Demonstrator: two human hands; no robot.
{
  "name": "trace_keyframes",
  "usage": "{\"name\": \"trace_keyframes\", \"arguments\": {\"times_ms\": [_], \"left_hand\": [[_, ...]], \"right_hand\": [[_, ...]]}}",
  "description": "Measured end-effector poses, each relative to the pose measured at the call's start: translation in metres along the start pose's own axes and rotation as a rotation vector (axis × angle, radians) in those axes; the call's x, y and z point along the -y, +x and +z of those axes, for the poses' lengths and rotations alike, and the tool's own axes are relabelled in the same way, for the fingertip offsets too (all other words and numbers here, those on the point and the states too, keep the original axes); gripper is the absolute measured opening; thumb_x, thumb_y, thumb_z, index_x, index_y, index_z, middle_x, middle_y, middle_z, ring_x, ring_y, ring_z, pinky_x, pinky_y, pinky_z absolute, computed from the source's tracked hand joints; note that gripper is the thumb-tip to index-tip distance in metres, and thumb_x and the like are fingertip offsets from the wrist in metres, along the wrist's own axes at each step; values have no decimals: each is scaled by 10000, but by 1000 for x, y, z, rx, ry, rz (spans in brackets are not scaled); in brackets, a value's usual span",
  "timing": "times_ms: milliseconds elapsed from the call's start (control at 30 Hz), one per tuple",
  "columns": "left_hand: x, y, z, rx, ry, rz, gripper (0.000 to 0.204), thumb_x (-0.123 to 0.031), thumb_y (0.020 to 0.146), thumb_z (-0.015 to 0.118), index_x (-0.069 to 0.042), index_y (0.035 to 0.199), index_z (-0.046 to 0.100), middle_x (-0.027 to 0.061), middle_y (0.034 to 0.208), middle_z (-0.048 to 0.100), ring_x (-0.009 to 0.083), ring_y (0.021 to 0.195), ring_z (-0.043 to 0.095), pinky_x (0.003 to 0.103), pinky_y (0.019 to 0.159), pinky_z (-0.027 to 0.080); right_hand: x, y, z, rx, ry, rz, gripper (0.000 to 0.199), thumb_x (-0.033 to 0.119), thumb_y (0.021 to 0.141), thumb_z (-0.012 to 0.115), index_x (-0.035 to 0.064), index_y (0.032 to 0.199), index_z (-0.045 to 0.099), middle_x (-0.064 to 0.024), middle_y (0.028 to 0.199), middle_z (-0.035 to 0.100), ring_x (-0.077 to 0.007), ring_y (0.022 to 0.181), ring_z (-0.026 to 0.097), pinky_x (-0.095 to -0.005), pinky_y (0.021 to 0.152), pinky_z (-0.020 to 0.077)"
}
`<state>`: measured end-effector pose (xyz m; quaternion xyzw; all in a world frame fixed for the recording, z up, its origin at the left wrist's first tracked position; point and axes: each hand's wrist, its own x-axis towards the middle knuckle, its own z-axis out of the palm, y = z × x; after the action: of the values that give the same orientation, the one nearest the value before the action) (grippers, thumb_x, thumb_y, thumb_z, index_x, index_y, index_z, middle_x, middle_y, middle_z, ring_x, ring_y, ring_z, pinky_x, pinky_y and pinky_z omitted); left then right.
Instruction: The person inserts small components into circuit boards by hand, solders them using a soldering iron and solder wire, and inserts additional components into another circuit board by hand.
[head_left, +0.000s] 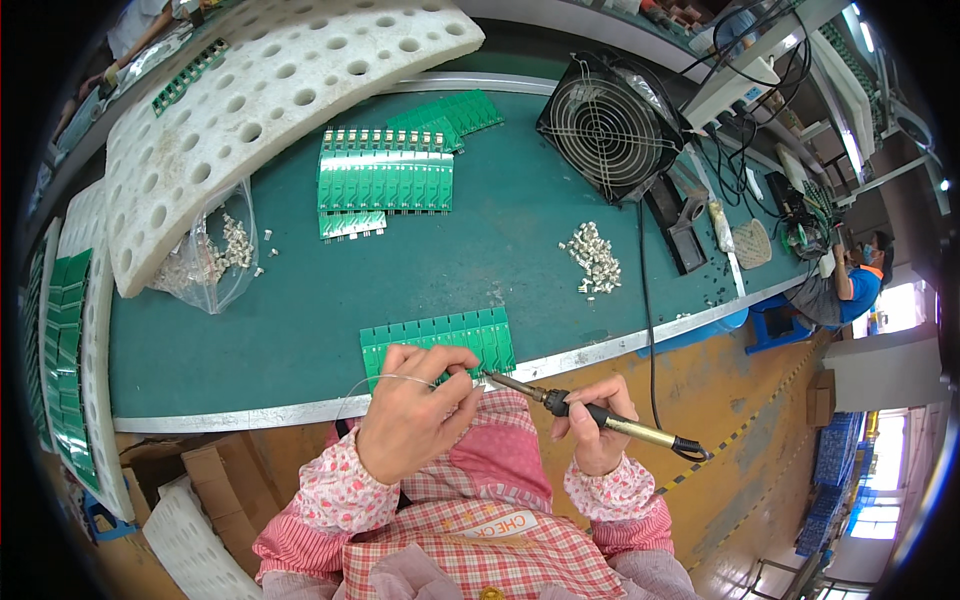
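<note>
My right hand grips a soldering iron by its black and yellow handle, its metal tip pointing left to the near edge of a green circuit board panel. My left hand rests on that panel's near edge and pinches a thin solder wire, which loops out to the left. The wire's end meets the iron's tip at the board's lower right corner. The panel lies on the green belt at the table's front edge.
More green board panels lie stacked at the belt's far side. A pile of small metal parts, a clear bag of the same parts, a black fan and white perforated foam trays surround them. A seated person works far right.
</note>
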<state>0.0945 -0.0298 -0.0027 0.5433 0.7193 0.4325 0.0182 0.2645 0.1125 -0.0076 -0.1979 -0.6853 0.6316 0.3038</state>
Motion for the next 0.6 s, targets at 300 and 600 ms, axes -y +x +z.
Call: {"name": "trace_keyframes", "arguments": {"times_ms": [300, 600], "left_hand": [[2, -11, -15, 24, 114, 9, 140, -89, 731, 686, -81, 734, 547, 21, 935, 591, 176, 781, 561, 356, 790, 361], [5, -11, -10, -20, 60, -6, 163, -37, 668, 705, -77, 714, 554, 20, 937, 614, 204, 718, 541, 346, 748, 372]], "right_hand": [[2, -5, 3, -78, -21, -30, 114, 29, 840, 572, -27, 898, 490, -125, 721, 615, -123, 546, 603, -242, 501, 510], [-1, -2, 10, -1, 1, -17, 129, 50, 847, 586, -19, 909, 497, -113, 700, 616, -125, 543, 604, -242, 496, 506]]}}
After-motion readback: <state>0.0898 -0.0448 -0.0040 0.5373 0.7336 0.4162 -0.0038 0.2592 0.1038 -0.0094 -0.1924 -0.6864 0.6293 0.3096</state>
